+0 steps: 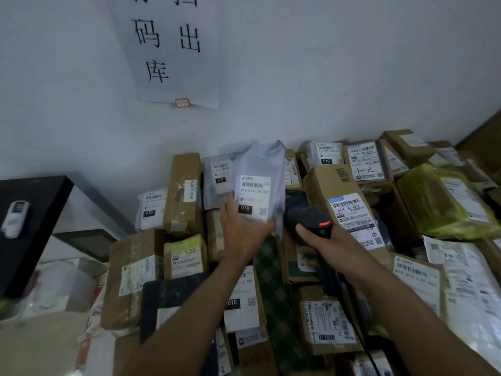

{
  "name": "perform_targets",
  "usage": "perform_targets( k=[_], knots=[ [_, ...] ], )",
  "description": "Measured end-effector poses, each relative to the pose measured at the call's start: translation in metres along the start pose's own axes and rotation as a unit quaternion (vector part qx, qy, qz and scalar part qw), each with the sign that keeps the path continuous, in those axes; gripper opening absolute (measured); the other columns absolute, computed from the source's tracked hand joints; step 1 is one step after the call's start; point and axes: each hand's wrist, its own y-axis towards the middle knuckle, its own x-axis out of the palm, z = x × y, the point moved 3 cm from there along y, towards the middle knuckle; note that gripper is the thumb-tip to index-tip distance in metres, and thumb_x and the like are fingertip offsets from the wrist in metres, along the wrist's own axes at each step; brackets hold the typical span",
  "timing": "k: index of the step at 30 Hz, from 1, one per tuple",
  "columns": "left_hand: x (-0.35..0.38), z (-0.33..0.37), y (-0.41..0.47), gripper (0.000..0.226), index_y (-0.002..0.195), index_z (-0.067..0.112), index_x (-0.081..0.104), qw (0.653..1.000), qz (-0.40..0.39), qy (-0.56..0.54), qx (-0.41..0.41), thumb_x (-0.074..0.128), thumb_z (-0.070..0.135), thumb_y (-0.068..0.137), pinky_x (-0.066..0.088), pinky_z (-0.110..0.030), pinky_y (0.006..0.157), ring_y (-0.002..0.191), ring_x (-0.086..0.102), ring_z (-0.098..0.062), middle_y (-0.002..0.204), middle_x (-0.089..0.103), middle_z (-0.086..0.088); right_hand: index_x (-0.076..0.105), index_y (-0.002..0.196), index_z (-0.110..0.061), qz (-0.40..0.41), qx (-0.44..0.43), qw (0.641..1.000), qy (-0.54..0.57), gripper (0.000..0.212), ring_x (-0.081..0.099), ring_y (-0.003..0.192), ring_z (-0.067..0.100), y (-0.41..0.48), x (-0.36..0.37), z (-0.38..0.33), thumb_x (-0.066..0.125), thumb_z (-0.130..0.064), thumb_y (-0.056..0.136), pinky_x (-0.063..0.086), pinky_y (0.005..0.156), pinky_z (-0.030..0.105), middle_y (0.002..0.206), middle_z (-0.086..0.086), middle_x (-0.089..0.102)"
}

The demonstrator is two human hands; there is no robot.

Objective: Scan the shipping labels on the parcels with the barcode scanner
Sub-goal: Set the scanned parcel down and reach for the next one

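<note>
Left hand (241, 234) grips the lower edge of a grey mailer bag (261, 164), holding it upright above the far side of the parcel pile (189, 267), close to the wall. The bag's 1 white shipping label (253, 198) faces the camera, with a barcode at its top and "010" in a black box lower down. Right hand (322, 245) is closed round the handle of the black barcode scanner (309, 218), just right of the bag; a red light glows on the scanner's head, which is turned toward the bag. Its dark cable (360, 335) trails down over the pile's near edge. A labelled cardboard box (322, 185) lies tilted behind the scanner, and a yellow-green wrapped parcel (433, 202) lies at the pile's right edge. Left of the pile, a black desk (40, 196) carries a small white device (15, 218). A paper sign (168, 50) with handwritten characters hangs on the wall above.
</note>
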Motion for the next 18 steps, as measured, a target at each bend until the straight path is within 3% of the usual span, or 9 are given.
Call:
perform_targets(
  k=[2,4,8,11,14,17,18],
  knots=[
    [-0.002,0.004,-0.043,0.113,0.146,0.033,0.035,0.998,-0.003,-0.059,0.0,0.093,0.05,0.05,0.053,-0.043,0.102,0.131,0.049,-0.014,0.138,0.046,0.008,0.07,0.114,-0.039,0.016,-0.03,0.999,0.029,0.024,0.075,0.099,0.016,-0.021,-0.001,-0.002,0.073,-0.045,0.091,0.061,0.088,0.044,0.104,-0.001,0.079],
    [-0.004,0.009,-0.085,0.112,0.145,0.035,0.036,0.995,-0.016,-0.093,-0.012,0.094,0.049,0.05,0.053,-0.04,0.102,0.128,0.05,-0.011,0.136,0.045,0.011,0.069,0.121,-0.03,0.026,-0.048,0.996,0.066,0.031,0.072,0.097,0.019,-0.048,-0.001,-0.002,0.072,-0.04,0.092,0.06,0.087,0.045,0.108,0.008,0.077],
    [-0.009,0.025,-0.157,0.103,0.139,0.043,0.036,0.982,-0.045,-0.182,-0.024,0.101,0.031,0.06,0.057,-0.03,0.097,0.123,0.056,-0.002,0.136,0.052,0.015,0.066,0.125,-0.036,0.033,-0.083,0.991,0.095,0.049,0.073,0.103,0.014,-0.104,-0.006,0.009,0.073,-0.053,0.08,0.058,0.083,0.036,0.113,-0.01,0.077],
    [-0.011,0.033,-0.198,0.078,0.135,0.04,0.042,0.973,-0.056,-0.224,-0.025,0.091,0.019,0.078,0.06,-0.027,0.087,0.111,0.066,-0.001,0.129,0.062,0.015,0.063,0.13,-0.034,0.031,-0.097,0.987,0.122,0.055,0.074,0.104,0.011,-0.141,-0.017,0.019,0.072,-0.052,0.079,0.059,0.083,0.032,0.114,-0.011,0.077],
    [-0.014,0.032,-0.23,0.052,0.134,0.039,0.049,0.967,-0.07,-0.243,-0.032,0.077,0.022,0.093,0.061,-0.041,0.093,0.118,0.067,-0.013,0.134,0.065,0.006,0.062,0.128,-0.037,0.031,-0.101,0.987,0.118,0.046,0.073,0.099,0.003,-0.171,-0.028,0.029,0.071,-0.046,0.084,0.062,0.083,0.032,0.109,-0.019,0.076],
    [-0.017,0.031,-0.261,0.047,0.13,0.039,0.054,0.964,-0.083,-0.246,-0.05,0.075,0.018,0.094,0.061,-0.051,0.091,0.111,0.071,-0.016,0.125,0.072,0.005,0.064,0.123,-0.038,0.016,-0.108,0.988,0.108,0.037,0.072,0.099,0.003,-0.2,-0.037,0.044,0.07,-0.043,0.087,0.062,0.082,0.031,0.109,-0.018,0.076],
    [-0.018,0.031,-0.27,0.048,0.129,0.039,0.054,0.965,-0.085,-0.244,-0.051,0.075,0.015,0.093,0.061,-0.051,0.09,0.107,0.073,-0.014,0.121,0.074,0.007,0.064,0.123,-0.039,0.013,-0.112,0.988,0.101,0.036,0.072,0.099,0.001,-0.208,-0.039,0.049,0.069,-0.044,0.087,0.06,0.079,0.025,0.109,-0.019,0.076]
  ],
)
